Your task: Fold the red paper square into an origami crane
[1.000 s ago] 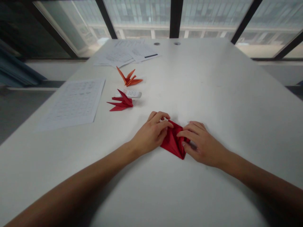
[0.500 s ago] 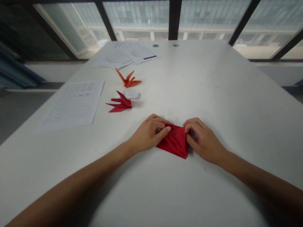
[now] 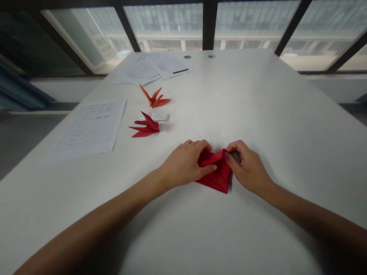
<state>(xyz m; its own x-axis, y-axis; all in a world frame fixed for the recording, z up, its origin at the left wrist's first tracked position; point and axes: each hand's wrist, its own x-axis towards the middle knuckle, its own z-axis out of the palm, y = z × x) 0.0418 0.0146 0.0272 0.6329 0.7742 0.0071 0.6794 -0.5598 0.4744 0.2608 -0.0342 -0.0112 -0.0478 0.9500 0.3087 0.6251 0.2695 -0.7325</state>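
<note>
Holding folded red origami paper [image 3: 220, 178] on the worktop [image 3: 218, 229]: left hand [image 3: 185, 162] clasping its left side, right hand [image 3: 249, 165] pinching its upper right corner. Beyond, leftward: red origami figure [image 3: 149, 126], orange origami figure [image 3: 154, 102], printed sheets [image 3: 143, 71].

place: office, likely | big white table [image 3: 281, 122], two round holes [image 3: 187, 57] near far edge | printed sheets [image 3: 88, 128] on it | dark-framed windows [image 3: 208, 25], building [image 3: 255, 23] outside | blue curtain [image 3: 21, 89]

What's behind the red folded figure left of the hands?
Behind the red folded figure lies a small white object with printed markings, then an orange folded figure. The white object's near left part is covered and can't be seen.
</note>
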